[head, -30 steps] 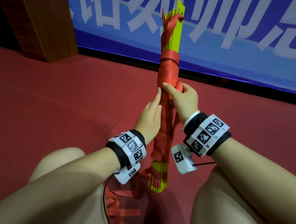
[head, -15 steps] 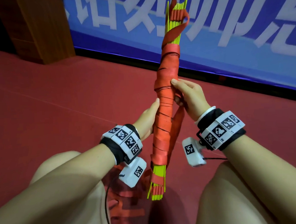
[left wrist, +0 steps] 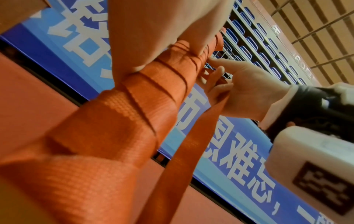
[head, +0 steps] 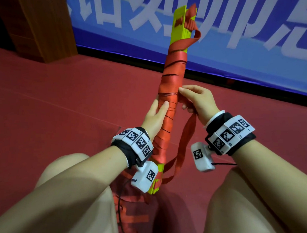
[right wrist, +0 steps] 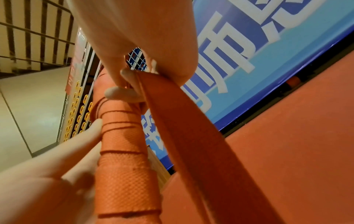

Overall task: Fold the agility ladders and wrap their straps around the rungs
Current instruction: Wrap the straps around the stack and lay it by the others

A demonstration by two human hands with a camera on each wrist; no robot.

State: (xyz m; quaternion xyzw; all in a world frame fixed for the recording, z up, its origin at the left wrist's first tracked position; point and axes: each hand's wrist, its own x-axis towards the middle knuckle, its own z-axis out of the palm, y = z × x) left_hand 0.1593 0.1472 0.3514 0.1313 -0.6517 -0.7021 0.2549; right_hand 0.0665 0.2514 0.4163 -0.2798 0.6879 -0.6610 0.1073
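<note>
Around bundle [head: 168, 105]: left hand [head: 154, 116], right fingers [head: 185, 90]

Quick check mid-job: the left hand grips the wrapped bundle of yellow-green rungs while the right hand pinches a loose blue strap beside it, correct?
Almost. The loose strap pinched by the right hand is orange-red, not blue; the right wrist view shows it plainly. The rest stands: the left hand grips the wrapped bundle of yellow-green rungs.
</note>
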